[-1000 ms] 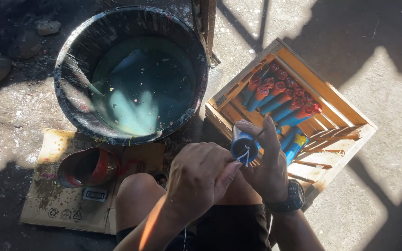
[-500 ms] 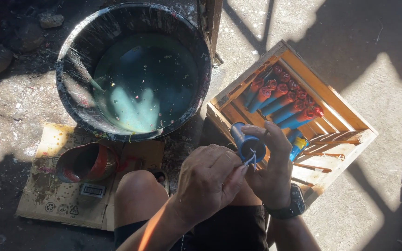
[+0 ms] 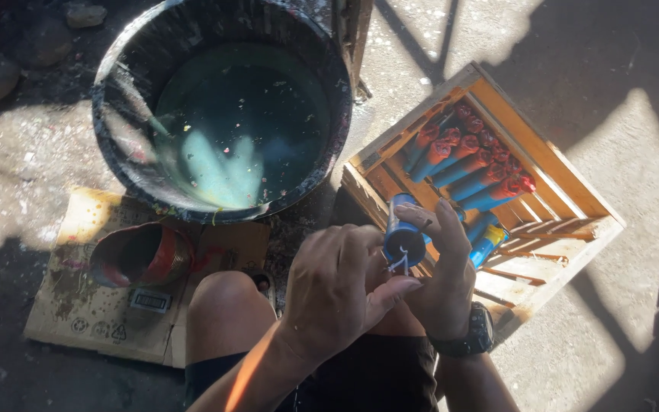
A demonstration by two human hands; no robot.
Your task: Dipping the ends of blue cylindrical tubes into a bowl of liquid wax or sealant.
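1. My right hand is wrapped around a blue tube, fingers curled over its top side, dark end facing me. It sits above my lap, just in front of the wooden crate.
2. My left hand is closed in a pinch, thumb and fingers gripping a thin white string that comes out of the tube's dark end. Both hands touch at the tube.
3. A dark watch is on my right wrist.
4. The crate is slatted and lies to my right on the concrete. A row of blue tubes with red ends lies side by side in it; two more blue ones lie just beyond my right fingers.
5. A large black tub is ahead, holding murky teal liquid; a stick leans in at its left side.
6. A red tin can lies on its side on a flattened cardboard sheet, left of my bare knee.
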